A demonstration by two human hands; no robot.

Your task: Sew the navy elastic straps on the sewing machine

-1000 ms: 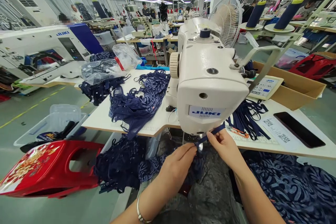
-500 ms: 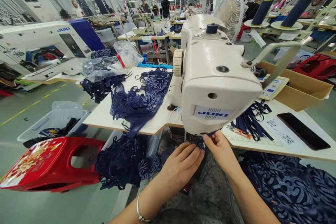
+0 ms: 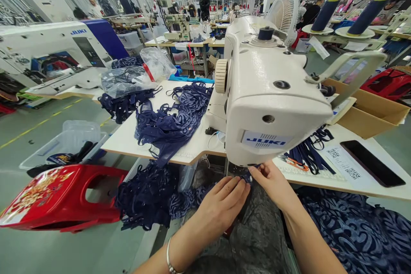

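Since a second ago, the left hand has been laid flatter and farther over the navy piece, and less of that piece is left showing between the two hands. White tabletop is spread across the view, with the sewing machine set over its near edge. Patterned fabric is bunched at lower right, a red stool is seen at left, and a navy garment heap is piled on the tabletop.

Just below the machine's head, the navy piece is partly covered by the hands. By the left hand it is pressed from above, fingers extended and held close together; the thumb is hidden, so whether anything is gripped underneath cannot be told. By the right hand its far side is pinched between thumb and forefinger, the other fingers being curled in.

Farther right, navy straps are heaped, a phone is laid partly over a printed sheet, and orange-handled snips are placed beside the straps.
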